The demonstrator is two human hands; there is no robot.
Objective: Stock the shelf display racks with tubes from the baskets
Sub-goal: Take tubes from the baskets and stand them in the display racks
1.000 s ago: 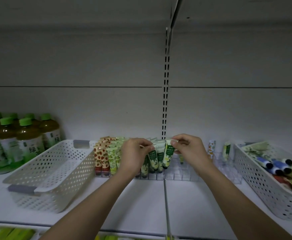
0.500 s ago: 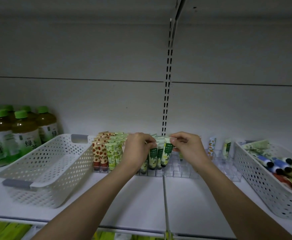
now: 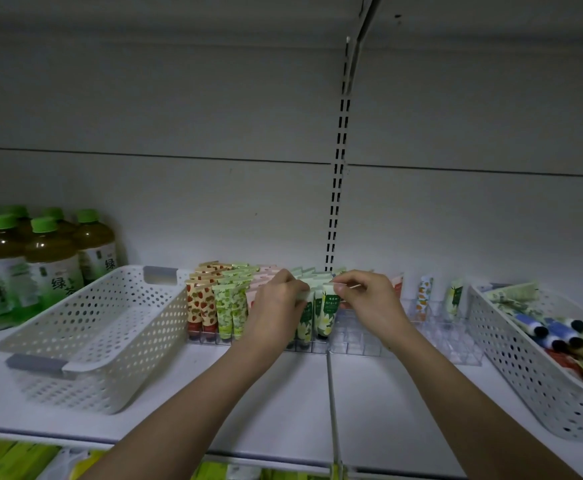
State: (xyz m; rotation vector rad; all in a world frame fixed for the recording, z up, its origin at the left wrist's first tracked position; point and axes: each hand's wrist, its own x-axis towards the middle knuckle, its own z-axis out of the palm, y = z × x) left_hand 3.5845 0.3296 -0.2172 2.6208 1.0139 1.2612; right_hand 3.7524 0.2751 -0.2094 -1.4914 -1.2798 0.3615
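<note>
Rows of small tubes stand upright in a clear display rack (image 3: 359,342) at the back of the shelf: strawberry-print tubes (image 3: 200,306), light green tubes (image 3: 229,308) and dark green flower tubes (image 3: 328,313). My left hand (image 3: 278,306) pinches the top of a dark green tube (image 3: 304,322) in the front row. Right beside it, my right hand (image 3: 366,299) pinches the crimped top of the dark green flower tube standing in the rack. A second clear rack (image 3: 452,341) to the right holds a few single tubes (image 3: 423,296).
An empty white perforated basket (image 3: 85,337) sits left of the racks. Another white basket (image 3: 532,368) at the right holds several loose tubes with black caps. Green-capped tea bottles (image 3: 51,261) stand at the far left. A slotted upright (image 3: 336,188) runs up the back wall.
Both hands stay at the tops of the dark green tubes; the tube under my right hand has gone slightly lower into the rack. The view has tilted a little upward.
</note>
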